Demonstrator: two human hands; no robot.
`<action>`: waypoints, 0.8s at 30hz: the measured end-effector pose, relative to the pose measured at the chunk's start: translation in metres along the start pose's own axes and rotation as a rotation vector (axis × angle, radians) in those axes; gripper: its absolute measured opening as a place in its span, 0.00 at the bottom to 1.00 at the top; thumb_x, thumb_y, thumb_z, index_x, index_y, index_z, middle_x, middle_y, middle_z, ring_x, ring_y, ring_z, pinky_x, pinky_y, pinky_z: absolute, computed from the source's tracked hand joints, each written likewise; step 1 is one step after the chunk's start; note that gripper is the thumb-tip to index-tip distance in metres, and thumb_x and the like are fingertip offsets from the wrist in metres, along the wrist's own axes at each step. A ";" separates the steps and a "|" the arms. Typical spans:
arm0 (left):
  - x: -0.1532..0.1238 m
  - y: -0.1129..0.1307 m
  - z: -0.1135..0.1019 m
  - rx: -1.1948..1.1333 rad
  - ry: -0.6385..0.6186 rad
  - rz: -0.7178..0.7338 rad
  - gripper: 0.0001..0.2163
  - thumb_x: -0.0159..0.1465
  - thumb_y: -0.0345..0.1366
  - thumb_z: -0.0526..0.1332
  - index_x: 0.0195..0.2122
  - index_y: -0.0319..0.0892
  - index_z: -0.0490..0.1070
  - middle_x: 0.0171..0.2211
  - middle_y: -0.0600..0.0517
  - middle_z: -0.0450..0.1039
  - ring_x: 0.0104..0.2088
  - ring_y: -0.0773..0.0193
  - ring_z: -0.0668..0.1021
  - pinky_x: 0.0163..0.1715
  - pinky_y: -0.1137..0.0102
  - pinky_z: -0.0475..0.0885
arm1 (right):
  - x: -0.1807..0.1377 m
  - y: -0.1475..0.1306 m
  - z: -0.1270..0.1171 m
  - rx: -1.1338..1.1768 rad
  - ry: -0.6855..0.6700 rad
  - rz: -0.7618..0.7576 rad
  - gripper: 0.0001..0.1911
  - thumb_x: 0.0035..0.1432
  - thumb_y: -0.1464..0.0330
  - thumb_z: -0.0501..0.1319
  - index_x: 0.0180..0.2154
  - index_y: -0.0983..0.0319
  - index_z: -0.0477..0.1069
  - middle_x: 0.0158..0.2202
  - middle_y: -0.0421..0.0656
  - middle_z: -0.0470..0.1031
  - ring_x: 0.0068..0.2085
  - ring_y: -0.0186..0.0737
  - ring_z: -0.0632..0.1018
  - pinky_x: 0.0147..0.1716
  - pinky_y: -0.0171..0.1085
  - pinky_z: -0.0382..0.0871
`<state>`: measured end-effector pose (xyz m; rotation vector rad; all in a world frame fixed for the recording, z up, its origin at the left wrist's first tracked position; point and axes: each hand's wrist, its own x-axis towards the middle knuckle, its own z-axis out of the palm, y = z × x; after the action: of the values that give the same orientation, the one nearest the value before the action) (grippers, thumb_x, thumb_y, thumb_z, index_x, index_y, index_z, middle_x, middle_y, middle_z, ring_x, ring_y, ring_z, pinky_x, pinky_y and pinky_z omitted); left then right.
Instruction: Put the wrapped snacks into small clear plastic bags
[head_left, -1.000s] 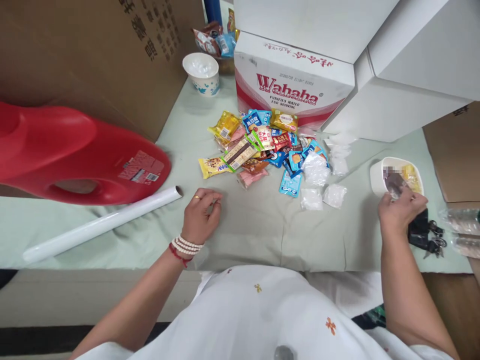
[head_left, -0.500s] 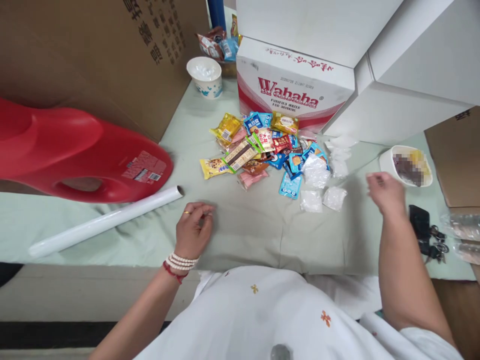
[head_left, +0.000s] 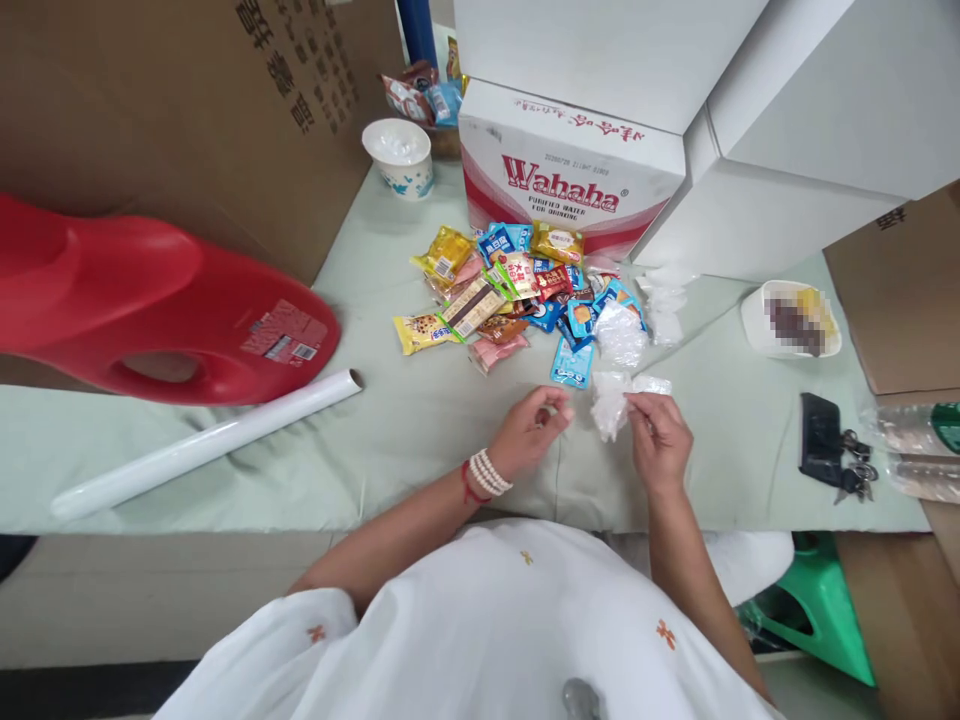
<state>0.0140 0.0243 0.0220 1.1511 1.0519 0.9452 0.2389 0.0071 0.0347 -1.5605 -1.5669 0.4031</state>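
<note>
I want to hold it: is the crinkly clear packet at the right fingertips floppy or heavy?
Probably floppy: the clear packet looks creased and crumpled. It may be light, since the right hand seems to pinch it with just fingertips. Its shiny film could be slippery.

The translucent packets (head_left: 609,410) look like shiny, crinkled plastic, the snack wrappers (head_left: 474,306) are glossy film, the jug (head_left: 232,285) is smooth plastic, the tablecloth (head_left: 420,435) matt, creased cloth

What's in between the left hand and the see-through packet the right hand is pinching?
Just a narrow, bare strip of pale green tablecloth. The head view shows nothing lying between the left hand and that see-through packet.
</note>
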 end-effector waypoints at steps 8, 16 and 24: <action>0.021 -0.014 0.011 -0.364 -0.004 -0.185 0.24 0.48 0.56 0.76 0.30 0.39 0.74 0.21 0.59 0.65 0.23 0.73 0.63 0.25 0.73 0.58 | -0.017 -0.001 0.009 0.341 0.035 0.313 0.10 0.63 0.58 0.66 0.42 0.55 0.79 0.37 0.42 0.76 0.38 0.40 0.77 0.41 0.41 0.72; 0.002 -0.019 -0.008 -0.377 0.042 -0.175 0.25 0.47 0.56 0.77 0.29 0.39 0.73 0.22 0.57 0.70 0.24 0.73 0.66 0.26 0.74 0.61 | -0.020 -0.008 0.029 0.408 -0.146 0.475 0.24 0.57 0.52 0.70 0.51 0.55 0.74 0.46 0.44 0.76 0.43 0.42 0.76 0.42 0.40 0.73; -0.006 -0.021 -0.010 -0.228 0.063 -0.053 0.21 0.53 0.53 0.75 0.29 0.39 0.74 0.24 0.54 0.73 0.26 0.70 0.71 0.28 0.72 0.64 | -0.011 -0.029 0.039 0.455 -0.230 0.583 0.21 0.61 0.46 0.65 0.39 0.58 0.76 0.35 0.42 0.75 0.32 0.39 0.73 0.29 0.37 0.69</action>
<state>0.0036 0.0173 0.0017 0.9060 0.9921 1.0363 0.1893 0.0058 0.0299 -1.6134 -1.0429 1.2079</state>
